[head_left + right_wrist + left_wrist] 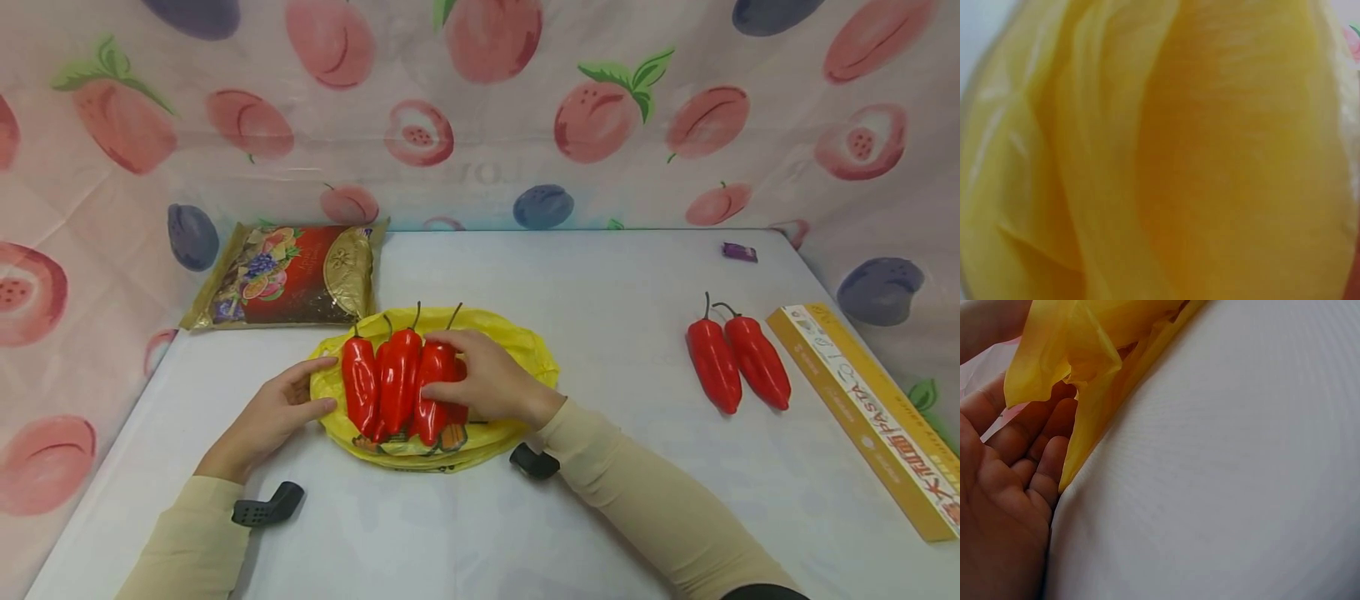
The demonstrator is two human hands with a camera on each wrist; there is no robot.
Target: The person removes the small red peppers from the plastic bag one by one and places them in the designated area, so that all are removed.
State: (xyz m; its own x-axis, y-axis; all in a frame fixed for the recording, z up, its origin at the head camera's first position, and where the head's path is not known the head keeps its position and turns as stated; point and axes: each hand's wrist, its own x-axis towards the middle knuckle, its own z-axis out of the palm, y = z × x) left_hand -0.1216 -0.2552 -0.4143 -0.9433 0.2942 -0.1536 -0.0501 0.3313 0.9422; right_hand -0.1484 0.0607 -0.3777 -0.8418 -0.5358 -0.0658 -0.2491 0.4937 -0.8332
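Several glossy red peppers (400, 379) with dark stems lie side by side on a yellow plastic bag (517, 342) in the head view. My right hand (480, 375) reaches across the bag and grips the rightmost of these peppers, thumb on its near side and fingers over its top. At the bag's left edge is my left hand (288, 404), its thumb and fingers apart. The left wrist view shows the loosely bent fingers (1054, 465) against the bag's hanging edge. Yellow plastic fills most of the right wrist view, hiding the right hand there.
A red and gold packet (292, 275) lies behind the bag at the left. To the right are two more red peppers (714, 365), beside a long yellow pasta box (862, 417). A small purple wrapped item (740, 252) sits near the white table's (600, 292) back edge.
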